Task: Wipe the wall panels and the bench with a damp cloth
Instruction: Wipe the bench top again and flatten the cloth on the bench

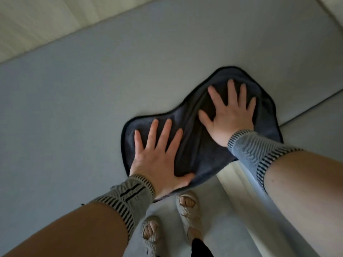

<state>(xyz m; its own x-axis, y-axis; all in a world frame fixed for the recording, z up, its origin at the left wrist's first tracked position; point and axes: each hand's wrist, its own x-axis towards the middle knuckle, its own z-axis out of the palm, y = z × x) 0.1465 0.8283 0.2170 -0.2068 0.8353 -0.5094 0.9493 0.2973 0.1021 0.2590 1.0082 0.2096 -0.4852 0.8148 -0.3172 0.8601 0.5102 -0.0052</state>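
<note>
Hands: left hand [157, 154] and right hand [230, 115] spread flat, pressing dark grey microfibre cloth [194, 138].
Surface: grey padded table [92, 89].
Progress: bench wipe underway; cream wall panels [37, 21] status unclear.

**What I can't see from here**

My left hand [157, 156] and right hand [229, 115] cover the middle of the cloth [194, 138]. Its near edge drops past the surface [74, 108] edge, out of sight. My forearms and sandals [187, 210] run off the frame.
</note>
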